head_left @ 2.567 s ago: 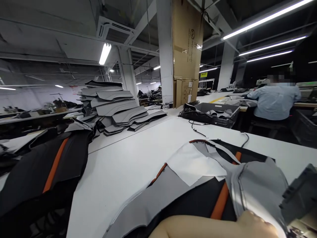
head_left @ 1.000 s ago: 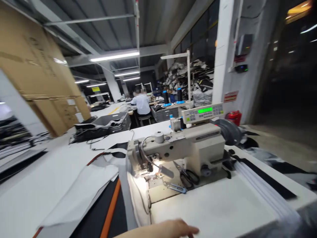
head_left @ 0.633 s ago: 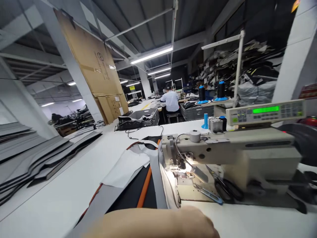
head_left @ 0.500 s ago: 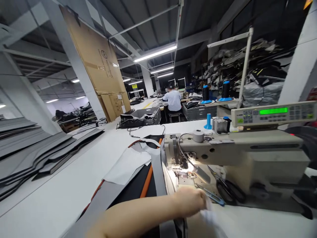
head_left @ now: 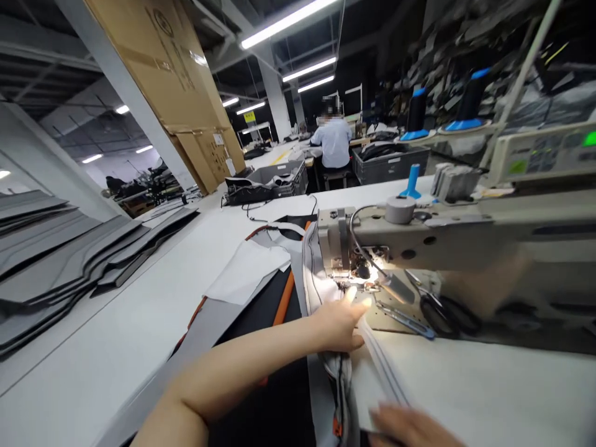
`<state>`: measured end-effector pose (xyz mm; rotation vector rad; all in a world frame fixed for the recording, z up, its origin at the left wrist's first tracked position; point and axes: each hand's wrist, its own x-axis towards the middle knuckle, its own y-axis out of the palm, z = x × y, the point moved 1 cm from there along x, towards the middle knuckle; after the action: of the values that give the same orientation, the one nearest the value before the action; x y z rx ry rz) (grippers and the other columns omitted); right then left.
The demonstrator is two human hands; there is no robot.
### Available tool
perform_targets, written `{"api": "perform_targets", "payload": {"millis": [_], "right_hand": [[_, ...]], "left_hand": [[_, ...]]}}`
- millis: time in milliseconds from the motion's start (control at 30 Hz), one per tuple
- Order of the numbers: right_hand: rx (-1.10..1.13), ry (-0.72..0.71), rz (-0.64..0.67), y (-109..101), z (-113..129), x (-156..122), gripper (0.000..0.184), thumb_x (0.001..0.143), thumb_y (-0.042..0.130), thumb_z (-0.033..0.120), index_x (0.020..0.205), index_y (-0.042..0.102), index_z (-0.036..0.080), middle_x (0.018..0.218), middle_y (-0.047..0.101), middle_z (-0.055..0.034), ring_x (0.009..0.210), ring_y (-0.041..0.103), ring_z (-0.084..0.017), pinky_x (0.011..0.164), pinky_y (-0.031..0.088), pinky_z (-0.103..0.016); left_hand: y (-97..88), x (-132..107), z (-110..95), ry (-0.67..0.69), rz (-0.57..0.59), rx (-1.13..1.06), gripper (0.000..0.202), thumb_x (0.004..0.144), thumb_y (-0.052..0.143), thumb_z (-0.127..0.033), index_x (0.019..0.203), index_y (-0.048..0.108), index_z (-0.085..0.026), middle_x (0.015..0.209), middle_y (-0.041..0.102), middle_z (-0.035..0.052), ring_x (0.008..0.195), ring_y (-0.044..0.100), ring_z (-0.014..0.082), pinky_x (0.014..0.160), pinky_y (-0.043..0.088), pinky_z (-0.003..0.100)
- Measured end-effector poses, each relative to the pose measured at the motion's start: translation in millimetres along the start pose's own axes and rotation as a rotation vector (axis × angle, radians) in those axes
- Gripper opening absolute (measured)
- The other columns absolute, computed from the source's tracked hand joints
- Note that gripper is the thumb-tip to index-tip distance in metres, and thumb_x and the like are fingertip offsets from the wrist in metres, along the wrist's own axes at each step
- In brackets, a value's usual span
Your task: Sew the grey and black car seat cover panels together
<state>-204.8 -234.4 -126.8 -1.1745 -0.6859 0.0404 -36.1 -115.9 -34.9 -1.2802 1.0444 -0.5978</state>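
Observation:
My left hand (head_left: 339,321) lies on a grey and white fabric piece (head_left: 326,366) right in front of the needle of the sewing machine (head_left: 447,239), its fingers stretched toward the lit presser foot. My right hand (head_left: 412,428) shows only in part at the bottom edge, blurred, resting on the same fabric strip; its fingers look stretched flat. The fabric carries a black panel with an orange stripe (head_left: 284,298) and a white backing sheet (head_left: 249,270).
A stack of grey cut panels (head_left: 60,261) lies at the left on the long white table (head_left: 139,323). Scissors (head_left: 442,307) and tweezers (head_left: 405,310) lie on the machine bed. Grey crates (head_left: 265,183) stand farther back, and a seated person (head_left: 333,143) works beyond them.
My view swung from the panel stack to the machine and dropped closer. My left hand slid forward along the fabric to the needle, and my right hand came into view below.

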Motion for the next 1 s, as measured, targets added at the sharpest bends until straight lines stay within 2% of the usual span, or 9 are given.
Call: {"api": "perform_targets", "payload": {"millis": [67, 200, 267, 367, 433, 567, 700, 867, 1000], "right_hand": [[0.018, -0.04, 0.045, 7.3, -6.1, 13.8, 0.055, 0.083, 0.06, 0.046, 0.132, 0.048, 0.025, 0.133, 0.049, -0.0115, 0.117, 0.048, -0.031, 0.089, 0.048, -0.043], [0.156, -0.151, 0.153, 15.2, -34.8, 54.7, 0.029, 0.093, 0.041, 0.022, 0.115, 0.059, 0.016, 0.114, 0.062, -0.0106, 0.098, 0.059, -0.02, 0.085, 0.047, -0.03], [0.126, -0.114, 0.074, 21.1, -52.1, 72.4, 0.032, 0.093, 0.033, 0.013, 0.109, 0.06, 0.018, 0.106, 0.062, -0.0092, 0.089, 0.058, -0.017, 0.077, 0.047, -0.028], [-0.095, 0.036, -0.138, 31.5, -70.7, 88.3, 0.027, 0.094, 0.035, 0.018, 0.099, 0.062, 0.016, 0.09, 0.059, -0.0096, 0.079, 0.054, -0.019, 0.068, 0.042, -0.03], [-0.172, 0.102, -0.19, 36.2, -76.3, 93.3, 0.025, 0.094, 0.037, 0.021, 0.091, 0.062, 0.016, 0.081, 0.056, -0.0082, 0.071, 0.051, -0.019, 0.064, 0.038, -0.03], [-0.288, 0.11, -0.145, 37.6, -80.5, 97.5, 0.026, 0.09, 0.037, 0.01, 0.078, 0.058, 0.017, 0.072, 0.053, -0.0057, 0.062, 0.046, -0.017, 0.057, 0.03, -0.031], [-0.257, 0.057, -0.093, 37.2, -84.0, 93.3, 0.027, 0.089, 0.037, 0.009, 0.073, 0.056, 0.018, 0.063, 0.05, -0.0027, 0.058, 0.047, -0.015, 0.053, 0.03, -0.029], [-0.144, 0.023, -0.062, 36.9, -88.5, 82.8, 0.032, 0.089, 0.037, 0.012, 0.113, 0.058, 0.016, 0.098, 0.06, -0.0094, 0.085, 0.055, -0.019, 0.07, 0.041, -0.029], [-0.185, 0.117, -0.014, 41.3, -89.4, 86.5, 0.034, 0.09, 0.048, 0.033, 0.119, 0.057, 0.017, 0.109, 0.06, -0.0107, 0.093, 0.055, -0.025, 0.069, 0.041, -0.034]], "left_hand": [[-3.2, -11.5, 8.2, -0.059, -0.023, -0.081, 0.079, 0.07, 0.064, -0.044, 0.137, 0.031, -0.019, 0.126, 0.047, 0.0158, 0.106, 0.056, 0.0314, 0.083, 0.05, 0.038], [-10.8, -25.9, 27.6, -0.17, 0.201, -0.191, 0.057, 0.07, 0.058, -0.05, 0.116, 0.046, -0.019, 0.111, 0.057, 0.0099, 0.1, 0.059, 0.0283, 0.08, 0.05, 0.036], [-13.4, -25.9, 29.5, -0.158, 0.275, -0.192, 0.05, 0.071, 0.054, -0.048, 0.113, 0.046, -0.022, 0.106, 0.06, 0.0066, 0.094, 0.061, 0.0263, 0.076, 0.051, 0.035], [-13.1, -17.0, 22.5, -0.154, 0.242, -0.062, 0.044, 0.071, 0.051, -0.047, 0.106, 0.051, -0.02, 0.102, 0.061, 0.0081, 0.089, 0.061, 0.0274, 0.072, 0.051, 0.037], [-11.3, -6.6, 16.4, -0.143, 0.181, 0.026, 0.044, 0.071, 0.05, -0.05, 0.101, 0.055, -0.017, 0.1, 0.061, 0.0111, 0.088, 0.061, 0.029, 0.071, 0.051, 0.039], [-8.9, 17.8, 14.5, -0.123, 0.272, 0.082, 0.046, 0.073, 0.052, -0.057, 0.087, 0.063, -0.014, 0.085, 0.065, 0.0115, 0.082, 0.062, 0.029, 0.069, 0.05, 0.038], [-7.9, 29.8, 26.4, -0.092, 0.333, 0.075, 0.022, 0.073, 0.055, -0.036, 0.072, 0.062, -0.016, 0.073, 0.062, 0.0075, 0.076, 0.061, 0.0251, 0.063, 0.045, 0.032], [3.8, 19.1, 56.1, -0.073, 0.241, -0.322, 0.028, 0.074, 0.052, -0.026, 0.051, 0.037, -0.018, 0.051, 0.038, -0.0032, 0.055, 0.043, 0.013, 0.048, 0.028, 0.025], [15.5, 9.1, 75.1, -0.151, 0.184, -0.755, 0.03, 0.075, 0.051, -0.028, 0.053, 0.032, -0.018, 0.051, 0.03, -0.0054, 0.051, 0.032, 0.0093, 0.047, 0.022, 0.024]]}}
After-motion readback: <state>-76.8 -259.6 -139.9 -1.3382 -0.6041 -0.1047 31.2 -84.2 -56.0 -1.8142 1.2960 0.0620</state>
